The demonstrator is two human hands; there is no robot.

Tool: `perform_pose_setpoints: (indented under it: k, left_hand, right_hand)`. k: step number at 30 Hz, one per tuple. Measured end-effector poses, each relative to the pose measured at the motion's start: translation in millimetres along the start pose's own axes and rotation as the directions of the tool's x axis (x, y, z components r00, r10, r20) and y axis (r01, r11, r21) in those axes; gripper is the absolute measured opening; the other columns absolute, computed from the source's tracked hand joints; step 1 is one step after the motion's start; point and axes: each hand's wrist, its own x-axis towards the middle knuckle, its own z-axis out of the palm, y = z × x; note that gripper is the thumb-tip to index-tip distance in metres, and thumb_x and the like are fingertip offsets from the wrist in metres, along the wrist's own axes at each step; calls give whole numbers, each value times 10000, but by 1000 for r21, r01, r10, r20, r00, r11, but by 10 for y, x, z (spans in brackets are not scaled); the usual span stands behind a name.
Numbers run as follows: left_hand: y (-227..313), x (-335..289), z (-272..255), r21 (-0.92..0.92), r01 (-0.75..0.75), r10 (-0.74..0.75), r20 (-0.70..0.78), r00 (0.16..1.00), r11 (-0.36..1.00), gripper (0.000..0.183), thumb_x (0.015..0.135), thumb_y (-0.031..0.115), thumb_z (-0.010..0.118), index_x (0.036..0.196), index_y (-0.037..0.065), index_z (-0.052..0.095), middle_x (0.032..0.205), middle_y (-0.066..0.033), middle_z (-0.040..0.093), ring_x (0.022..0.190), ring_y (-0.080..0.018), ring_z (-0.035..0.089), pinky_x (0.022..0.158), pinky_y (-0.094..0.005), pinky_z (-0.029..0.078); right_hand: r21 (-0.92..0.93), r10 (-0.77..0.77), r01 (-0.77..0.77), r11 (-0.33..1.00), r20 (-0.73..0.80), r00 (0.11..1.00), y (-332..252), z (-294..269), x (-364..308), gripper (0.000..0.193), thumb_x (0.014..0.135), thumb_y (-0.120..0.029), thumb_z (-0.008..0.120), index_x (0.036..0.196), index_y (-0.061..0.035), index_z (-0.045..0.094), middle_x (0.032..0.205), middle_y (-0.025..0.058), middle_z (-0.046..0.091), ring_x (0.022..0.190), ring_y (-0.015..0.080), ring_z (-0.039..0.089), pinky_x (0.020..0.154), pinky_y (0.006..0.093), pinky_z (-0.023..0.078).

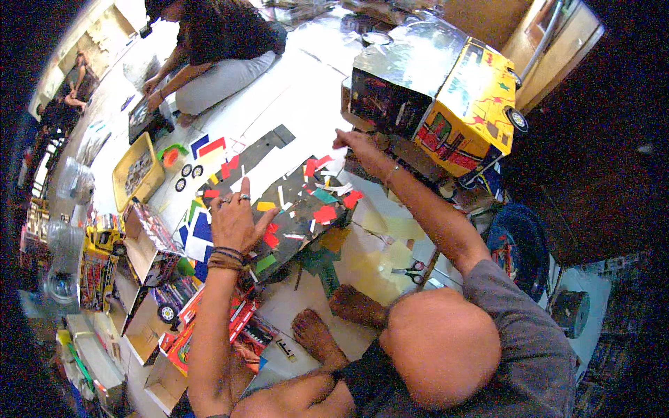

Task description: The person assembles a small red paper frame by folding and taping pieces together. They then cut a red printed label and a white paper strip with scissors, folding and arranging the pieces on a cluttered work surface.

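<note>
My left hand [237,219] rests on a dark board [296,188], thumb and index finger spread, with nothing in its grip. Small cut scraps of red, white, yellow and green lie over the board, including a red scrap [325,214]. My right hand [364,150] reaches past the board's right side, index finger stretched out and no held object visible; its other fingers are partly hidden. Just beyond it stands a big yellow model truck [463,115] with a dark, shiny-topped box body. Blue and white paper pieces [201,226] lie left of the board.
Scissors [412,270] lie on the floor near my feet. To the left are a yellow tray [132,182], small black wheels [185,171] and several model truck bodies [157,230]. Another person [223,59] sits at the back left. A dark blue basin [519,244] stands at the right.
</note>
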Motion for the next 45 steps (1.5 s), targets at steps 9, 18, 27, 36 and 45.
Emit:
perform_pose_setpoints:
  k: [9,18,27,36,45]
  left_hand:
    - [-90,-56,45,-120,54,-62,-59,996,991,529,952,482,585,1232,36,636,1101,-153,684,1053,-319,634,941,-464,427]
    - [-191,-70,-230,-200,41,-102,-302,948,979,256,921,295,686,1080,94,700,1078,-78,667,932,-267,659,779,-427,470]
    - [26,-261,-617,-770,222,-584,-229,778,599,429,980,271,641,1321,32,533,1084,-79,625,911,-150,605,778,-313,501]
    - [696,-416,-880,-863,31,-322,-154,934,504,408,901,119,713,1275,38,572,1103,-111,662,927,-199,656,793,-327,530]
    - [1310,-589,-1079,-947,7,-60,-13,998,321,443,875,79,730,1290,36,581,1152,-152,690,1028,-248,681,895,-362,534]
  right_hand:
    - [-856,176,27,516,136,975,923,-836,-1455,361,912,-273,626,1211,-71,637,1013,173,710,890,317,687,778,451,548]
    - [-974,38,-197,117,-193,980,1812,-997,-2428,287,909,-234,548,1061,-5,628,831,222,682,750,383,688,643,476,561]
    - [-972,8,-106,209,-106,994,1813,-842,-2381,324,916,-329,585,889,-13,650,854,219,685,698,379,666,621,478,541]
    - [-938,-186,-180,297,-241,952,387,-444,-2429,184,859,-226,694,885,-59,623,827,150,689,714,310,677,643,423,538]
    - [-836,-709,423,349,60,703,-1188,-29,-2354,149,853,-219,731,857,-106,635,748,76,633,619,257,626,578,360,494]
